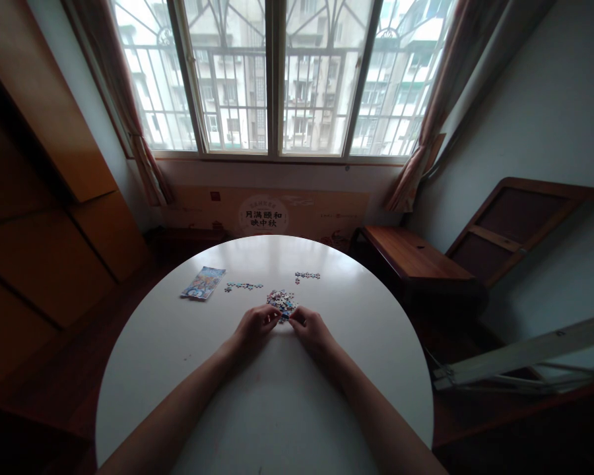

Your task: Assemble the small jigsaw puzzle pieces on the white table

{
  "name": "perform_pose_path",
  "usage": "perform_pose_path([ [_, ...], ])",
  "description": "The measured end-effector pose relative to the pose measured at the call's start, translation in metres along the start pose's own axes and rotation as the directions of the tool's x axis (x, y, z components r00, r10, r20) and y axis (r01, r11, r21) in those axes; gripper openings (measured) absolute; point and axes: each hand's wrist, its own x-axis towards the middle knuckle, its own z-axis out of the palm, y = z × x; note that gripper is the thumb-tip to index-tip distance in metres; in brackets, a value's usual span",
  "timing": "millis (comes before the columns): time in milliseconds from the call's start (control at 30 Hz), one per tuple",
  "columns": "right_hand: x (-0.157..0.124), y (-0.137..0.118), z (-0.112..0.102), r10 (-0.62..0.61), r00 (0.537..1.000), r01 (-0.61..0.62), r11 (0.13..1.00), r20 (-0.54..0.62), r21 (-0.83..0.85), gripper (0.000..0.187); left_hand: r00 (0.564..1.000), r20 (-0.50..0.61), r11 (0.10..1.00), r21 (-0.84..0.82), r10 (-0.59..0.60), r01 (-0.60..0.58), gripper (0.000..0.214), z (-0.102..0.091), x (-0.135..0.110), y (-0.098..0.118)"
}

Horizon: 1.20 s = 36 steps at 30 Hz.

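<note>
A small pile of loose jigsaw puzzle pieces lies near the middle of the white round table. At its near edge my left hand and my right hand meet, almost fingertip to fingertip. Both are closed in a pinch around small blue puzzle pieces; how many are held is too small to tell. Beyond the pile, a short joined strip of puzzle pieces bends at its left end. Another joined strip lies to the left of the pile.
A colourful picture sheet or packet rests on the table's left. A wooden bench stands beyond the table on the right, with a leaning wooden frame by the wall. A printed banner hangs below the barred window.
</note>
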Motion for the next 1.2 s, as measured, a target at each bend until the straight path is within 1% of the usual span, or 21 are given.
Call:
perform_pose_path([
  [533, -0.0006, -0.0054, -0.0024, 0.009, 1.0, -0.009, 1.0, -0.017, 0.001, 0.015, 1.0, 0.006, 1.0, -0.006, 0.004, -0.004, 0.015, -0.0003, -0.0009, 0.0006],
  [867, -0.0004, -0.0019, -0.0003, -0.001, 1.0, 0.001, 1.0, -0.024, 0.0, 0.014, 1.0, -0.003, 1.0, -0.006, 0.015, -0.015, 0.015, 0.0, -0.0014, 0.0006],
  [967, 0.0007, -0.0005, 0.0006, 0.001, 0.999, 0.0, 1.0, -0.046, 0.007, 0.016, 0.999, -0.038, 1.0, 0.024, 0.005, -0.004, 0.015, -0.0008, -0.0017, 0.0016],
  [1100, 0.0027, 0.0012, 0.0018, 0.023, 0.995, -0.022, 1.0, -0.1, 0.018, 0.018, 0.991, -0.121, 0.997, 0.062, -0.048, 0.056, 0.015, -0.0029, -0.0016, 0.0038],
  [1200, 0.0031, 0.0019, 0.0023, 0.02, 0.996, -0.017, 0.999, -0.088, 0.034, 0.02, 0.988, -0.138, 0.995, 0.067, -0.07, 0.079, 0.014, -0.0041, -0.0013, 0.0057],
])
